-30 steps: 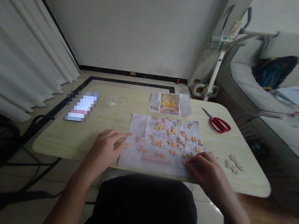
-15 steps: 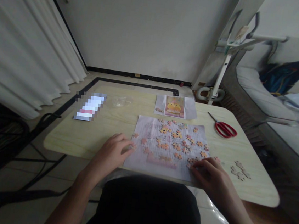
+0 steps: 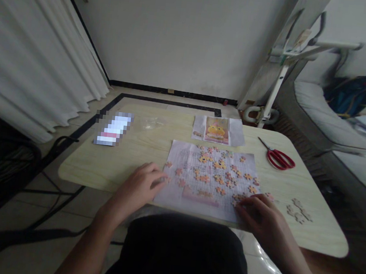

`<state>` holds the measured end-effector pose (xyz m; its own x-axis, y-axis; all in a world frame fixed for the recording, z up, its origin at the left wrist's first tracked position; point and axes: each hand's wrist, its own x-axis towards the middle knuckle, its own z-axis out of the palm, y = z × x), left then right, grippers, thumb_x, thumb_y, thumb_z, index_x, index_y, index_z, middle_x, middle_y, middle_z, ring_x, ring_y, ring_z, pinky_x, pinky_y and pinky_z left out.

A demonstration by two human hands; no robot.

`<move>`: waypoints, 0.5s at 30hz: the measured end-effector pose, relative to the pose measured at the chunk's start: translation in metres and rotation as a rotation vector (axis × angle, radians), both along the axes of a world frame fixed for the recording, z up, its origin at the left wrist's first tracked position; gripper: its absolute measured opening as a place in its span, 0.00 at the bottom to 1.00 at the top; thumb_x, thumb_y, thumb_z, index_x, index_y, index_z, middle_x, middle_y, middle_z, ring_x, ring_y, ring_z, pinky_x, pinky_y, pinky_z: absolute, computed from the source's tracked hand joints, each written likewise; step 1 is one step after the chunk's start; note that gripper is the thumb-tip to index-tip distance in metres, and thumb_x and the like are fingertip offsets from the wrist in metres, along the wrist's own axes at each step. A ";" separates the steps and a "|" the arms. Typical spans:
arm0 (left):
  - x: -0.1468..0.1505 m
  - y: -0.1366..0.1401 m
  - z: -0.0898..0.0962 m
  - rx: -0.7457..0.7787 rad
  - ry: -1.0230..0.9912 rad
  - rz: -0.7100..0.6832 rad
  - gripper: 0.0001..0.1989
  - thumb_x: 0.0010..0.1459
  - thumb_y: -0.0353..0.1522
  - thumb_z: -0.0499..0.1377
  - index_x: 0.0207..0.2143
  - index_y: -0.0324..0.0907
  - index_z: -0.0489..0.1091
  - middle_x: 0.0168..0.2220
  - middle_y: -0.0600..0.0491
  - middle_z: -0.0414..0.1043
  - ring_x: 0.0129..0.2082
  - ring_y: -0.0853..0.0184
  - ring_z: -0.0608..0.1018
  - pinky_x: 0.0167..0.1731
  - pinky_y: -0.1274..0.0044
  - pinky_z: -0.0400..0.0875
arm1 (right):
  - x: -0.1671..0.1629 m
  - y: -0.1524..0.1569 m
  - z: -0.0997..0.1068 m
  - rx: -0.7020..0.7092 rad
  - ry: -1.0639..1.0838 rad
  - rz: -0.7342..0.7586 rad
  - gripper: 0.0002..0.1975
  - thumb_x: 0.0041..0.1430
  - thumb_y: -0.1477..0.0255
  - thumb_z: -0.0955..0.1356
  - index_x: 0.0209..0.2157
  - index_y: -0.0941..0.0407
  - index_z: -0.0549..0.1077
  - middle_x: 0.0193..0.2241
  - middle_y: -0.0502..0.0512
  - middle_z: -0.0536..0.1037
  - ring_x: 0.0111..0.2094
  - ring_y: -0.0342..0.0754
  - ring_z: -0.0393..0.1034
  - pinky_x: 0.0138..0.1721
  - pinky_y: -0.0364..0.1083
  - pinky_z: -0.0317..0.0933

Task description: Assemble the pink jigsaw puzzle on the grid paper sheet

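I can't tell whether my left hand (image 3: 145, 180) or right hand (image 3: 259, 210) has fingers clamped; both curl by puzzle pieces (image 3: 219, 179) on paper (image 3: 171, 194), lower centre of the frame

1. The head camera looks from above the person's lap (image 3: 180, 254), facing forward and down across the table (image 3: 108, 164).
2. The left hand (image 3: 147, 181) and right hand (image 3: 257, 210) show near it, low in view.
3. The wall (image 3: 180, 36) stands farther off, straight ahead.
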<state>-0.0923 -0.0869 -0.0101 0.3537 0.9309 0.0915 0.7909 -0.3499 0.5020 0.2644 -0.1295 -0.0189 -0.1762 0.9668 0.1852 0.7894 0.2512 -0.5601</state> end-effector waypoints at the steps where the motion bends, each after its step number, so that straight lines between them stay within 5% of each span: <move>1: 0.000 0.000 -0.001 -0.007 -0.014 0.001 0.08 0.64 0.31 0.58 0.42 0.43 0.75 0.39 0.52 0.70 0.42 0.63 0.74 0.44 0.69 0.69 | 0.000 0.000 0.000 -0.001 0.002 0.003 0.10 0.64 0.63 0.65 0.37 0.53 0.75 0.36 0.57 0.73 0.38 0.54 0.71 0.40 0.54 0.66; 10: 0.002 0.001 0.001 0.009 -0.080 0.036 0.06 0.62 0.31 0.60 0.31 0.41 0.70 0.34 0.54 0.68 0.37 0.64 0.73 0.39 0.72 0.67 | 0.000 -0.001 0.001 0.007 -0.012 0.004 0.10 0.64 0.64 0.65 0.36 0.54 0.75 0.36 0.58 0.73 0.37 0.54 0.69 0.39 0.54 0.66; 15: -0.011 0.002 0.001 -0.004 -0.055 0.011 0.10 0.63 0.37 0.59 0.44 0.43 0.73 0.41 0.52 0.71 0.42 0.62 0.74 0.44 0.70 0.68 | -0.001 -0.001 0.001 0.024 -0.018 0.009 0.09 0.65 0.65 0.65 0.36 0.54 0.75 0.36 0.58 0.73 0.37 0.53 0.69 0.39 0.53 0.66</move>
